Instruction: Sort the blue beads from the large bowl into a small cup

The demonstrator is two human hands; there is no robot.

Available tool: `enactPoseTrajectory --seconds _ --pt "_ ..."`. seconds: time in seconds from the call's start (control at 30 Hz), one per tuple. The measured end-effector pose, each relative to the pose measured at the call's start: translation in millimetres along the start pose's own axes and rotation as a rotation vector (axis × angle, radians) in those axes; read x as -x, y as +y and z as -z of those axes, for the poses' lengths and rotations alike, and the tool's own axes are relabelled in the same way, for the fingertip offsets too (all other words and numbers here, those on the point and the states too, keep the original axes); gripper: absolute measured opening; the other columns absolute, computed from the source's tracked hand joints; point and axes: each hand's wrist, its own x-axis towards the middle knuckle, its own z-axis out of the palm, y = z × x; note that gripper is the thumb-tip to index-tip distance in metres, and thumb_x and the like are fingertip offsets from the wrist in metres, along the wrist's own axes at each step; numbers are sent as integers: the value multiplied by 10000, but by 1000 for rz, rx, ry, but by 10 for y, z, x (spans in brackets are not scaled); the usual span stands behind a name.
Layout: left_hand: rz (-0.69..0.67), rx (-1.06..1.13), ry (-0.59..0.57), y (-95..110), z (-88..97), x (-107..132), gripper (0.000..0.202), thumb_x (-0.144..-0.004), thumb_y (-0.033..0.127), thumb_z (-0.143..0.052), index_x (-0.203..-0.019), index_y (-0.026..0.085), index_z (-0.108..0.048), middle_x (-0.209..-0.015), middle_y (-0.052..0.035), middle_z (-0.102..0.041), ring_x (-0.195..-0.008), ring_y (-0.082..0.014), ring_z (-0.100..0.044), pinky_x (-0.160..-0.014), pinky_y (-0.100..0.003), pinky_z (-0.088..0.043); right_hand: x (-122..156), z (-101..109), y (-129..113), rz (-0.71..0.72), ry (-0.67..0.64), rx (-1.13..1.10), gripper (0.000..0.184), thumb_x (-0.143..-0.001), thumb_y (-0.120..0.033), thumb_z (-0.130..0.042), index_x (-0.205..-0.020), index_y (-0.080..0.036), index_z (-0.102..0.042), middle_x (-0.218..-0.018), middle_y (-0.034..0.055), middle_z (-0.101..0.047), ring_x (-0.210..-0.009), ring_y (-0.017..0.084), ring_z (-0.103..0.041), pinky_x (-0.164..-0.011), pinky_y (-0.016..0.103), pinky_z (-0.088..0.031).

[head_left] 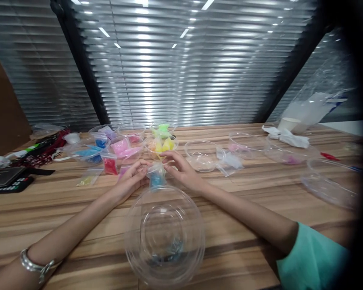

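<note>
A small clear plastic bag with blue contents [156, 179] hangs upright in the middle of the view, over the far rim of a large clear bowl [130, 225]. My left hand [134, 177] pinches the bag's upper left edge between thumb and fingers. At the other side of its top, my right hand [181, 171] has thumb and fingers bent around the edge; the exact grip is small and partly hidden. Inside the bowl, near its bottom, lies some bluish see-through material [172, 249].
Behind my hands stand clear bowls with yellow pieces [168, 144], pink pieces [124, 148] and blue pieces [89, 151]. A red packet [110, 164] and a yellow packet [90, 177] lie left. Crumpled clear bags [231, 160] lie right, near more bowls. A calculator [10, 180] sits far left.
</note>
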Motion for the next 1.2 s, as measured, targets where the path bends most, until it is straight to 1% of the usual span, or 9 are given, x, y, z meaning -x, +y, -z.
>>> enactPoseTrajectory --seconds 0.1,0.23,0.37,0.47,0.57,0.7,0.83,1.0,1.2 --pt "-4 14 5 19 -43 -2 287 -876 382 -710 -1071 232 -563 -1037 -30 -655 -968 -171 -645 -876 -314 -542 119 -82 131 -84 -27 -67 357 -976 -356 -527 -1305 -220 -497 -1321 116 -542 -1099 199 -600 -932 392 -528" --pt "-15 -30 2 32 -68 -5 354 -847 351 -744 -1103 229 -531 -1095 -46 -642 -1013 -197 -643 -904 -351 -539 144 -130 123 -135 -108 -98 492 -919 -401 -631 -1355 -233 -475 -1398 116 -519 -1173 225 -583 -977 412 -511" --pt "-54 -130 -28 26 -61 -1 377 -809 283 -784 -1064 226 -513 -1117 -30 -609 -1057 -180 -611 -889 -284 -516 128 -153 71 -48 -217 -49 715 -830 -385 -749 -1442 -260 -400 -1502 105 -440 -1331 255 -481 -1105 451 -413" --pt "-87 -171 -85 29 -69 1 355 -790 245 -799 -976 209 -499 -1000 -3 -601 -981 -149 -610 -839 -237 -495 125 -159 54 30 -238 14 616 -896 -363 -678 -1441 -264 -409 -1501 92 -451 -1383 237 -432 -1168 456 -327" --pt "-86 -190 -108 44 -87 3 306 -821 281 -768 -975 199 -518 -987 -13 -605 -946 -158 -620 -829 -256 -501 131 -145 56 -45 -186 23 485 -927 -335 -631 -1380 -252 -477 -1442 96 -512 -1320 239 -497 -1110 451 -393" --pt "-66 -197 -101 60 -90 11 246 -892 345 -684 -1043 198 -556 -987 -25 -618 -906 -167 -636 -839 -300 -527 144 -122 74 -107 -134 32 480 -913 -265 -633 -1363 -215 -472 -1389 115 -540 -1268 241 -531 -1063 443 -426" --pt "-53 -230 -84 54 -77 14 242 -871 323 -714 -1012 188 -569 -978 -25 -641 -883 -159 -640 -812 -277 -515 149 -118 78 -116 -141 25 482 -898 -255 -648 -1345 -216 -473 -1346 94 -569 -1219 220 -558 -1029 399 -447" --pt "-29 -191 -118 26 -56 10 284 -858 291 -732 -1049 208 -538 -1006 -21 -639 -907 -150 -632 -822 -270 -500 156 -119 79 -123 -129 45 485 -888 -267 -660 -1336 -219 -480 -1267 87 -606 -1105 210 -593 -960 382 -473" --pt "-16 -223 -116 44 -69 20 500 -826 239 -762 -1230 288 -472 -1156 -30 -595 -958 -144 -621 -861 -279 -509 143 -122 60 -112 -163 57 520 -894 -297 -662 -1369 -240 -460 -1299 87 -600 -1119 211 -593 -961 375 -470"
